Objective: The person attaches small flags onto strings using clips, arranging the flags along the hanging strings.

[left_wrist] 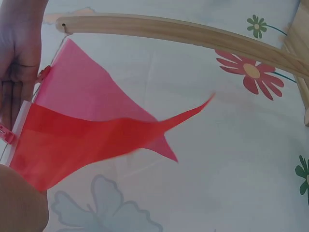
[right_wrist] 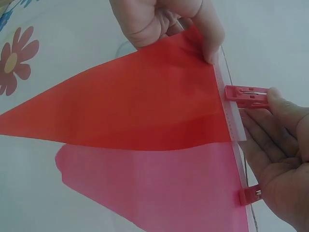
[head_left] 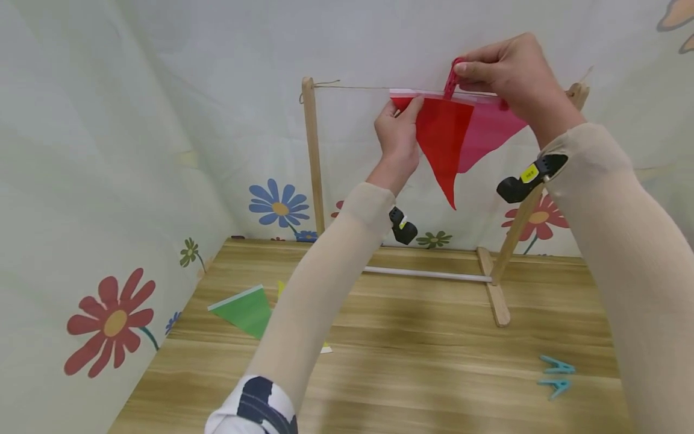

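A red triangular pennant (head_left: 446, 135) with a white top strip hangs at the string (head_left: 358, 87) of a wooden stand. My left hand (head_left: 398, 135) pinches its top edge near the left corner. Between the thumb and fingers of my right hand (head_left: 523, 78) is a red clothespin (head_left: 452, 78), its jaws over the pennant's white strip. Behind and to the right hangs a pink pennant (head_left: 490, 135), which the red one partly overlaps. In the right wrist view a second red clothespin (right_wrist: 250, 195) grips the pink pennant's edge, below my right fingers.
The stand has a left post (head_left: 312, 157), a right post (head_left: 515, 235) and a white bottom bar (head_left: 428, 273). A green pennant (head_left: 246, 310) lies on the wooden table (head_left: 412, 374), with something yellow partly behind my left arm. Two blue clothespins (head_left: 557, 364) lie at the right.
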The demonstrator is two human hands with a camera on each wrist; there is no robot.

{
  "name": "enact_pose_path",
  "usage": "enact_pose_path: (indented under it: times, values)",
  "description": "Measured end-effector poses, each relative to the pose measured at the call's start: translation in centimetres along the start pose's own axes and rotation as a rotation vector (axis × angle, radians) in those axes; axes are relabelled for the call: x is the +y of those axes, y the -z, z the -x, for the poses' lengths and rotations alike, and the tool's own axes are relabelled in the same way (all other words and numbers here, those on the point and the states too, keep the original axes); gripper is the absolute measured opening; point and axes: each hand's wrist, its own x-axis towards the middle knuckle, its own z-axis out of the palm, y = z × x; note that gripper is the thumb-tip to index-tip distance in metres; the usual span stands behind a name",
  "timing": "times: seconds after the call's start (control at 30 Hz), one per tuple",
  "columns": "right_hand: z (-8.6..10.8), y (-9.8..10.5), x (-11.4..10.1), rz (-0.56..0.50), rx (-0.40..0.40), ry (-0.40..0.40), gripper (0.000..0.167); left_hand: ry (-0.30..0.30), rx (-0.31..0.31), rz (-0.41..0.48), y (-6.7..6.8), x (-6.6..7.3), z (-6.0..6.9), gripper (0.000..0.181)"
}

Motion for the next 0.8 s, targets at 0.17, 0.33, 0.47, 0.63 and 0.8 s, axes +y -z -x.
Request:
enact_pose_path:
  times: [0.17, 0.33, 0.47, 0.63, 0.8]
  values:
    - [-0.03, -0.14, 0.02, 0.052, 0.005, 0.006, 0.056, 0.008, -0.034, 0.054, 0.04, -0.02, 0.07, 0.02]
    - [-0.01, -0.23, 0.1, 0.112, -0.001, 0.015, 0.054, 0.023, -0.048, 0.102, -0.03, 0.06, 0.22, 0.02]
    - [-0.08, -0.14, 0.09, 0.153, 0.002, 0.007, 0.055, 0.038, -0.041, 0.122, -0.27, 0.09, 0.34, 0.019]
    - [-0.09, 0.09, 0.09, 0.186, 0.006, 0.004, 0.055, 0.069, -0.049, 0.132, -0.61, 0.01, 0.42, 0.019]
    - [-0.09, 0.25, 0.14, 0.178, -0.001, 0.004, 0.056, 0.09, -0.069, 0.138, -0.78, -0.18, 0.3, 0.021]
